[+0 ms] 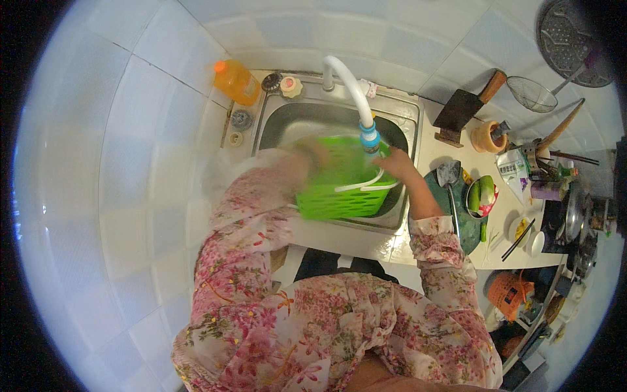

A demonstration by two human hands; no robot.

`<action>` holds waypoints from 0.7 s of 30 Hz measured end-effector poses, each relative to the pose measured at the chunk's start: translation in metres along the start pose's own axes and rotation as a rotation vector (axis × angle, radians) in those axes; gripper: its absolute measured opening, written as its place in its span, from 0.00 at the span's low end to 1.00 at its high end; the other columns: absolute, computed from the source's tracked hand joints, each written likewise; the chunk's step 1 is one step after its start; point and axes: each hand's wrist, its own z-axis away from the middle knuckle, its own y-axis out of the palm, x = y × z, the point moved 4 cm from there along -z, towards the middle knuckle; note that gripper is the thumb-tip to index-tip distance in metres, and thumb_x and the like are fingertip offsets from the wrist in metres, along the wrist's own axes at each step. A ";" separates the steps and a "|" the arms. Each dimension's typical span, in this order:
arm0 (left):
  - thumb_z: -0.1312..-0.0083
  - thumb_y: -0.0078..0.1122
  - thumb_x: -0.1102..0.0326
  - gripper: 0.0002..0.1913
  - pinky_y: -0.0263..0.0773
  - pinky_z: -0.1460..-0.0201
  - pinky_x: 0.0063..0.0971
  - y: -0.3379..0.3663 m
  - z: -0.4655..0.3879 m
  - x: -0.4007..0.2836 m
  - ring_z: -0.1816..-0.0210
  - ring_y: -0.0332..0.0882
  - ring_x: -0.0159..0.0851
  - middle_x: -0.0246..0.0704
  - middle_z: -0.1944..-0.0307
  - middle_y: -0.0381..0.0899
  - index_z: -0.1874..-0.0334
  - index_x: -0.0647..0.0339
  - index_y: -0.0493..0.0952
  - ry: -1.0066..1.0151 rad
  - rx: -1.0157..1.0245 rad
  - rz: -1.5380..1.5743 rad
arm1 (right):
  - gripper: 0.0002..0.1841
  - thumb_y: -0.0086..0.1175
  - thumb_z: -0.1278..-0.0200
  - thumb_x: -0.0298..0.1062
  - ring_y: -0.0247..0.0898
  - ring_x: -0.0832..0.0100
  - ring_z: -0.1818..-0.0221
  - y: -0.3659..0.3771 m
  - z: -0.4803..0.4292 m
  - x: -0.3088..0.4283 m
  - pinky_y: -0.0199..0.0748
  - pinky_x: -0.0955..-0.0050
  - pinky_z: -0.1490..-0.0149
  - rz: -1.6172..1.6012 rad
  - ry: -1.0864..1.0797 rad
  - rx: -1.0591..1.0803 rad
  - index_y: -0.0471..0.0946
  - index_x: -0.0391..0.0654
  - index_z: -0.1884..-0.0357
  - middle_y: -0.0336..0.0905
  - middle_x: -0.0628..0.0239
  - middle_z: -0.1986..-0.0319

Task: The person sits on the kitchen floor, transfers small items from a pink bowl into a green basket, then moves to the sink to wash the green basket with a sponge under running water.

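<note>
A green plastic basket (pixel 343 198) with white handles sits tilted in the stainless steel sink (pixel 294 117), beneath the blue nozzle of a white faucet (pixel 360 98). My right hand (pixel 396 164) is at the basket's right rim, its fingers on or close to the edge; whether they grip it is unclear. Blurred by motion, my left hand (pixel 313 154) is over the basket's left part, and its fingers cannot be made out. The inside of the basket is blurred too, so any contents cannot be told.
An orange bottle (pixel 237 83) stands behind the sink's left corner. On the right counter are a green cutting board (pixel 431 196) with a metal spatula (pixel 448 174), a bowl of green vegetables (pixel 482 196), a cleaver (pixel 458 110), a wooden mortar (pixel 489 137) and chopsticks (pixel 518 240) across a small bowl.
</note>
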 end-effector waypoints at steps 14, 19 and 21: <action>0.40 0.52 0.66 0.10 0.73 0.66 0.42 -0.011 -0.007 -0.027 0.62 0.78 0.44 0.39 0.61 0.79 0.62 0.59 0.81 0.179 -0.701 -0.035 | 0.53 0.69 0.60 0.47 0.68 0.45 0.44 0.008 0.023 0.018 0.69 0.59 0.40 -0.140 -0.093 -0.242 0.56 0.41 0.29 0.67 0.38 0.46; 0.39 0.53 0.62 0.12 0.75 0.65 0.41 0.052 -0.022 -0.019 0.62 0.79 0.43 0.42 0.61 0.80 0.61 0.58 0.83 -0.101 -0.105 -0.110 | 0.52 0.67 0.60 0.43 0.68 0.45 0.45 0.028 0.021 0.018 0.70 0.58 0.41 -0.202 -0.170 -0.334 0.55 0.49 0.28 0.65 0.43 0.47; 0.38 0.53 0.60 0.13 0.76 0.64 0.41 0.064 -0.037 -0.013 0.60 0.80 0.43 0.42 0.61 0.81 0.60 0.58 0.83 -0.189 -0.056 0.027 | 0.53 0.67 0.60 0.42 0.68 0.45 0.45 0.041 0.014 0.016 0.70 0.57 0.41 -0.212 -0.208 -0.338 0.53 0.51 0.27 0.64 0.44 0.47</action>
